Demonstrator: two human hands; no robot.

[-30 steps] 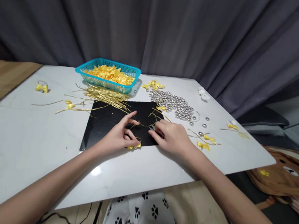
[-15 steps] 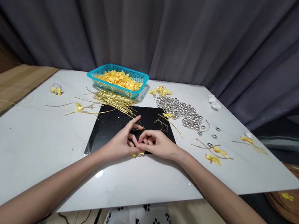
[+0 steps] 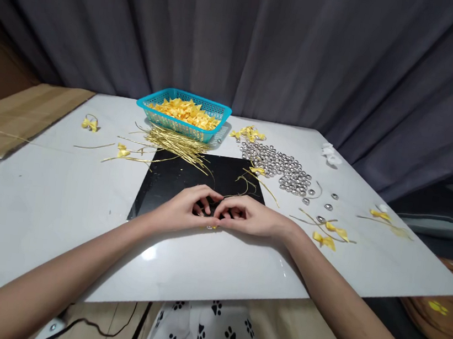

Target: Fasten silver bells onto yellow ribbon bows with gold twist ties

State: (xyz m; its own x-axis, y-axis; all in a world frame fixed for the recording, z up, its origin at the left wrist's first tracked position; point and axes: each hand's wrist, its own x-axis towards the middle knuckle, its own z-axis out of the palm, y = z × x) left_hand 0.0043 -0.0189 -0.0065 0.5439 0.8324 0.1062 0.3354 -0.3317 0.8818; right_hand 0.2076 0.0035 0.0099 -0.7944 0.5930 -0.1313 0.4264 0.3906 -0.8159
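My left hand and my right hand meet over the front edge of a black mat, thumbs and fingertips pinched together. Between them is a small yellow ribbon bow with a silvery bead on it, mostly covered by the fingers. A thin gold cord shows just behind my right fingers; whether it joins the bow is hidden. Behind my hands, a bundle of gold cords overlaps the mat's back edge.
A blue basket of yellow bows stands at the back. Silver beads are heaped right of the mat. Loose bows with cords lie at the right, another bow at the left. A bow with a looped cord sits farther left.
My left fingers, raised and spread earlier, have curled down towards my right hand. The bow is now more hidden beneath the fingertips. The view has shifted slightly.
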